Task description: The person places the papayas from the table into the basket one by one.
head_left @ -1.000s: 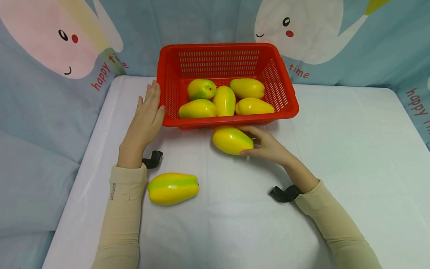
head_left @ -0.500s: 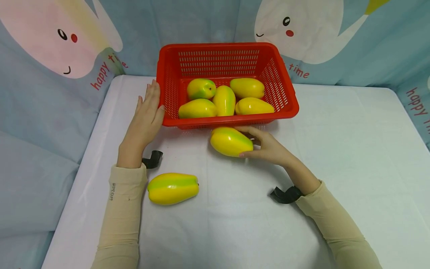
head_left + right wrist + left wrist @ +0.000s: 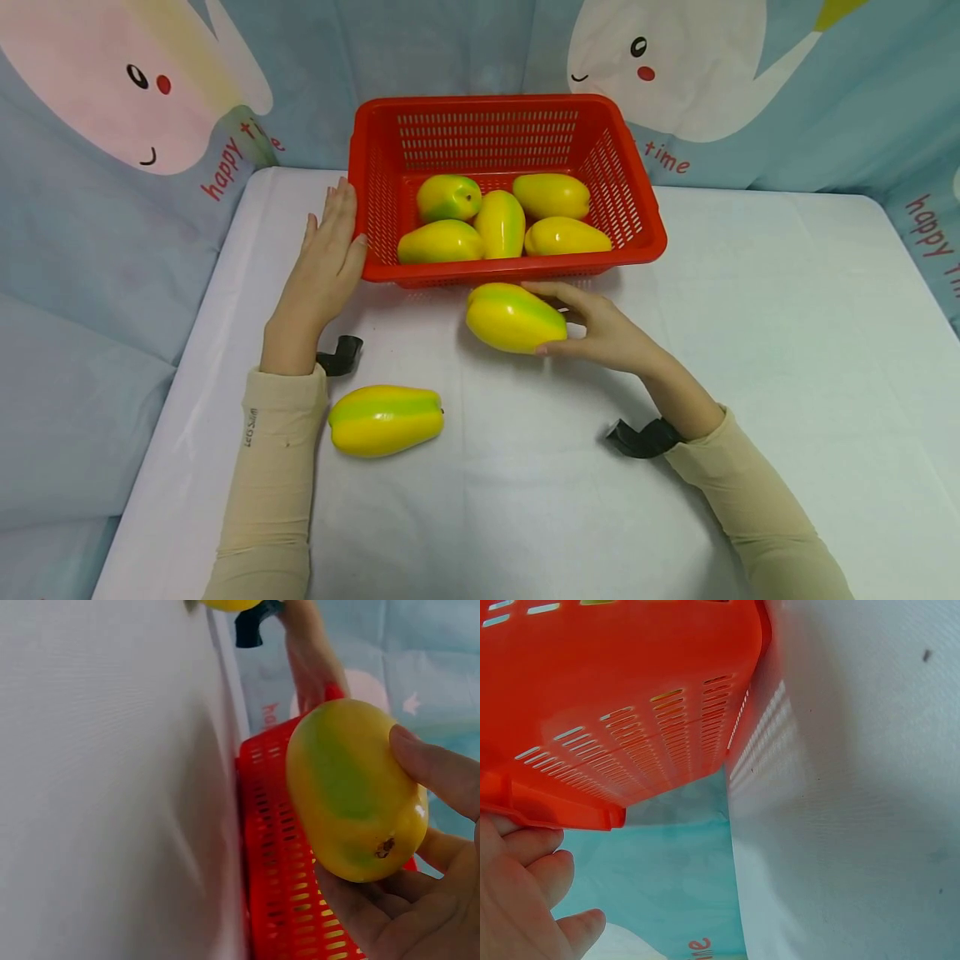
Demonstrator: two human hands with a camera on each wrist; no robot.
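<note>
My right hand (image 3: pixel 600 329) grips a yellow-green papaya (image 3: pixel 513 318) just in front of the red basket (image 3: pixel 517 268). In the right wrist view the thumb lies on one side of this papaya (image 3: pixel 345 787) and the fingers on the other; its stem scar faces the camera, and it is held off the white table. With fingers straight, my left hand (image 3: pixel 318 258) rests against the basket's left rim. The left wrist view shows its fingertips under the basket's rim (image 3: pixel 555 814). Several papayas, such as a front one (image 3: pixel 441 242), lie inside the basket.
One more papaya (image 3: pixel 386 421) lies on the white-covered table (image 3: pixel 540 517), beside the left forearm. A black wrist mount (image 3: pixel 341 356) sits at the left wrist, another mount (image 3: pixel 642 437) at the right. A blue printed curtain (image 3: pixel 465 50) hangs behind the basket.
The right hand and its papaya have shifted slightly toward the person, and the papaya looks a little larger and higher. The left hand and the basket stay in place.
</note>
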